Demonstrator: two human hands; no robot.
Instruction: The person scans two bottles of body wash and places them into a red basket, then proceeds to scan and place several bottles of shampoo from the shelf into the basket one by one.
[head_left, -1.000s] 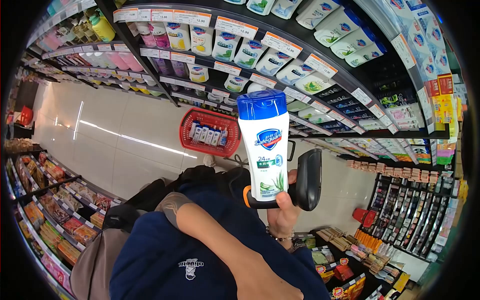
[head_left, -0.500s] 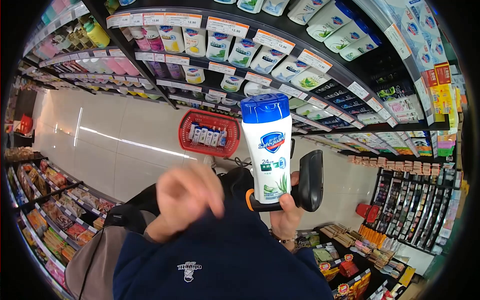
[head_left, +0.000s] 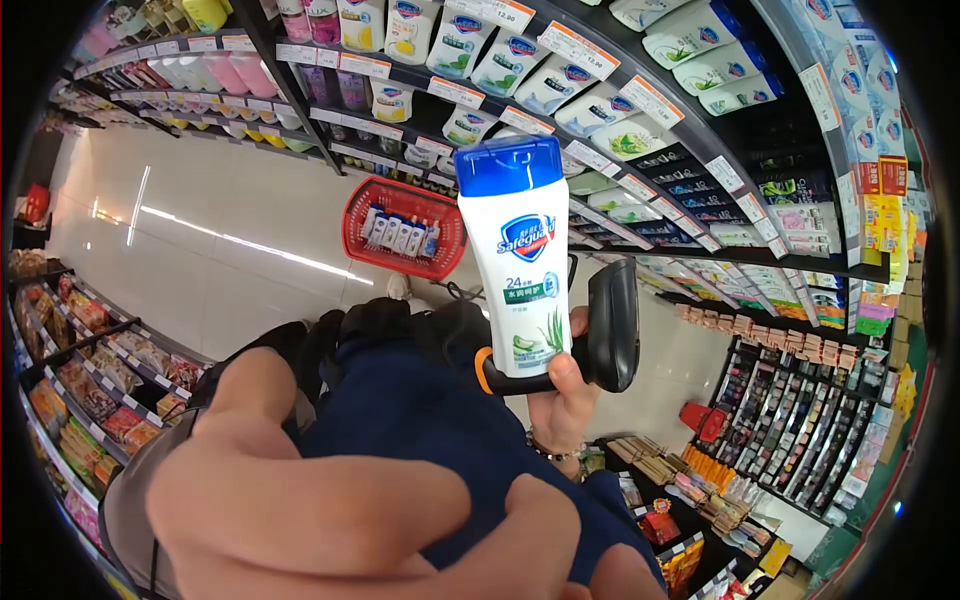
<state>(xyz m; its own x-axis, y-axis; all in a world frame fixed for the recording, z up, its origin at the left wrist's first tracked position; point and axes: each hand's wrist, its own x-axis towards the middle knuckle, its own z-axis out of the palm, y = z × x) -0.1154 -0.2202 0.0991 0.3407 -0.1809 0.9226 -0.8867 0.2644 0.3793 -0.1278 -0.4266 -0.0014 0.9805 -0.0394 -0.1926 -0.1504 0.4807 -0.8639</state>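
My right hand (head_left: pixel 562 412), with a beaded bracelet at the wrist, grips a white Safeguard body wash bottle (head_left: pixel 522 270) with a blue cap. Its thumb presses on the bottle's lower front. The same hand holds a black barcode scanner (head_left: pixel 612 325) with an orange edge, behind and beside the bottle. The bottle stands nearly upright, label toward me. Very close to the camera, my left hand (head_left: pixel 320 510) looms large at the lower left. Its fingers are bent and somewhat apart, with nothing seen in them; some fingertips are cut off by the bottom edge.
A red shopping basket (head_left: pixel 352 235) with several bottles stands on the tiled floor (head_left: pixel 240 220). Shelves (head_left: pixel 690 150) of Safeguard bottles with price tags curve along the top and right. Snack shelves (head_left: pixel 110 370) line the left. A red basket (head_left: pixel 705 420) stands at the right.
My left hand has come up much closer to the camera, toward the lower left. The bottle and scanner sit slightly higher and further left in view, still in my right hand.
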